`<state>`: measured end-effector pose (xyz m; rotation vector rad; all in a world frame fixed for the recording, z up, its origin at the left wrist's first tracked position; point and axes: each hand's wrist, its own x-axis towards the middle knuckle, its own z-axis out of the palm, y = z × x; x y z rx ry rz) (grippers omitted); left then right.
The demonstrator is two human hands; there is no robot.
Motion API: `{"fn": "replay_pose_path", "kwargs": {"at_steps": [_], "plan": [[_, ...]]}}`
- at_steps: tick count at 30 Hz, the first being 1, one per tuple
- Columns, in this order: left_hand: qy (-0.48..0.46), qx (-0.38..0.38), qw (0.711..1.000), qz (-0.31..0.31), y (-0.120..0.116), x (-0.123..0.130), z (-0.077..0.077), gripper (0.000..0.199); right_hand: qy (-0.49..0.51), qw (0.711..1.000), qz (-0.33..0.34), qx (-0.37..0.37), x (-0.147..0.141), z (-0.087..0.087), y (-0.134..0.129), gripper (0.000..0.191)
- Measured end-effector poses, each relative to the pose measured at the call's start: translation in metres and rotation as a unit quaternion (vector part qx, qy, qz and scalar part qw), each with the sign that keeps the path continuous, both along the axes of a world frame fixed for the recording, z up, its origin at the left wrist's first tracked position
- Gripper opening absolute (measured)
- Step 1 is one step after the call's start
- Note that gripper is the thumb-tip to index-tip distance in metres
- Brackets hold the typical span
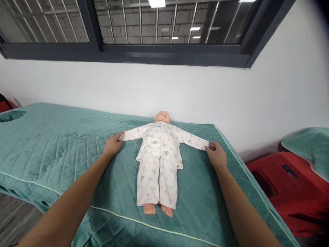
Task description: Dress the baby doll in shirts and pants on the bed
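A baby doll (162,117) lies on its back on the green quilted bed cover (110,192), head toward the wall and bare feet toward me. It wears a white patterned shirt (160,140) and matching trousers (149,181). Both sleeves are stretched out sideways. My left hand (113,144) pinches the cuff of the sleeve on the left. On the other side, my right hand (216,155) has its fingers closed on the end of the right sleeve (195,140). The doll's hands do not show.
A white wall (123,85) with a dark-framed window (164,55) rises behind the bed. At the right stands a red plastic object (285,178) with green cloth (308,147) over part of it. The bed cover has a hole (11,116) at the far left.
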<state>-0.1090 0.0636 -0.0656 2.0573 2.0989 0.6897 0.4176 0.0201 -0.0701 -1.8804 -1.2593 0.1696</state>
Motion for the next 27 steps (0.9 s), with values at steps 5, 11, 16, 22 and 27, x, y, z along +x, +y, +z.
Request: {"fn": "replay_pose_path", "kwargs": {"at_steps": [5,11,16,22,27], "plan": [[0.002,0.006,1.000,0.004,0.001,0.001,-0.002,0.055,0.025,0.998,0.046,0.024,-0.001,-0.001,0.001,0.047],[0.009,0.012,1.000,-0.006,0.008,-0.001,-0.005,0.054,0.043,0.995,0.077,0.037,0.002,-0.004,0.002,0.049],[-0.011,0.031,0.999,0.008,0.015,-0.005,-0.010,0.051,0.044,0.996,0.073,0.022,0.004,-0.005,0.004,0.047],[-0.031,0.066,0.997,0.026,0.014,-0.007,-0.012,0.048,0.019,0.999,0.028,0.024,0.002,0.001,0.003,0.037],[0.043,0.027,0.998,0.042,0.010,-0.005,-0.012,0.056,-0.008,0.999,-0.005,0.050,0.001,0.004,-0.001,0.038]]}}
